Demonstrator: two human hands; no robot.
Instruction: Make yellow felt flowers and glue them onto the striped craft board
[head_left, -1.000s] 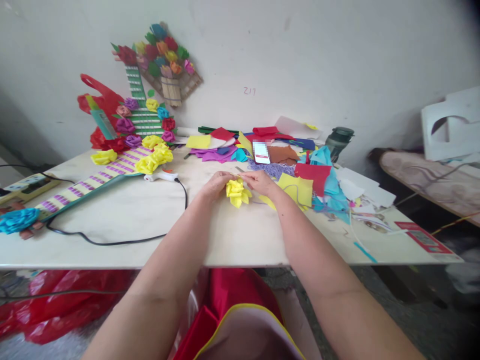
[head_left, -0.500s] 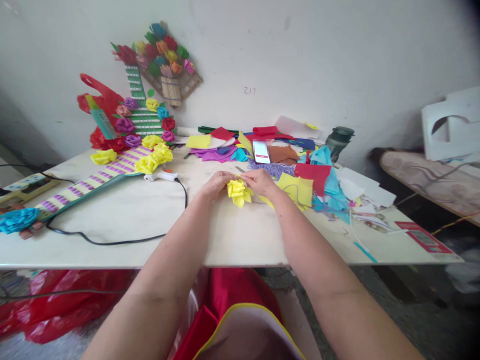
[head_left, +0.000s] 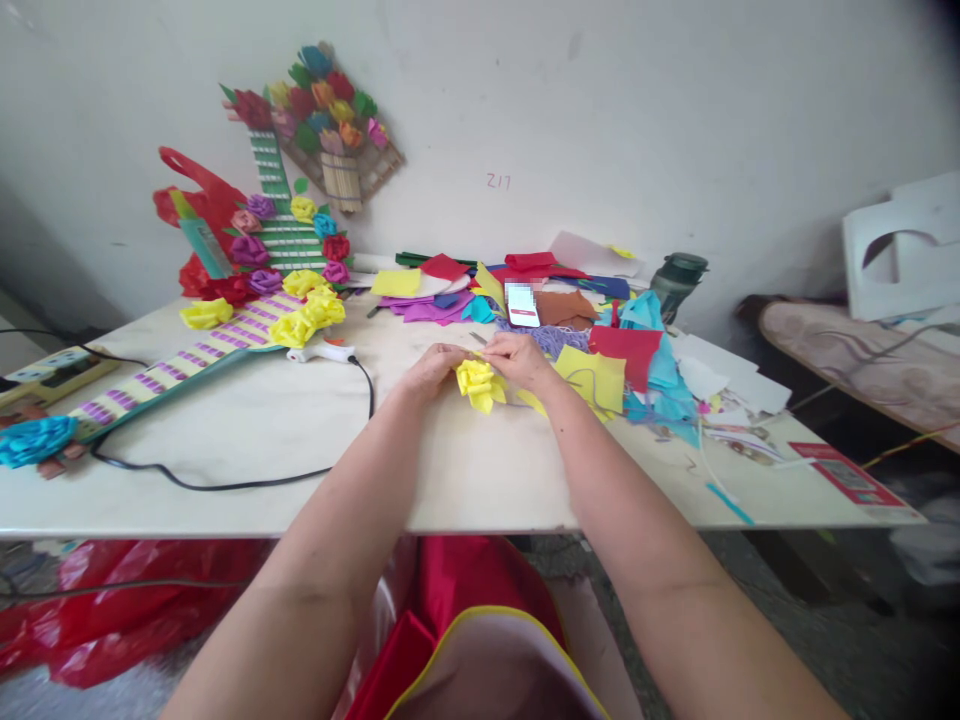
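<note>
Fingers (head_left: pixel 454 352) of left hand (head_left: pixel 435 368) and right hand (head_left: pixel 519 358) pinch ruffled yellow paper flower (head_left: pixel 478 383) at far edge: likely light, crushable, hold there.

I had the yellow flower (head_left: pixel 480 385) pinched at its far end between my left hand (head_left: pixel 435 368) and right hand (head_left: pixel 519 358), its layered, loosely folded petals spreading toward me, some pointed at the tips; whether it touched the white table (head_left: pixel 491 480) below, I couldn't tell.
</note>
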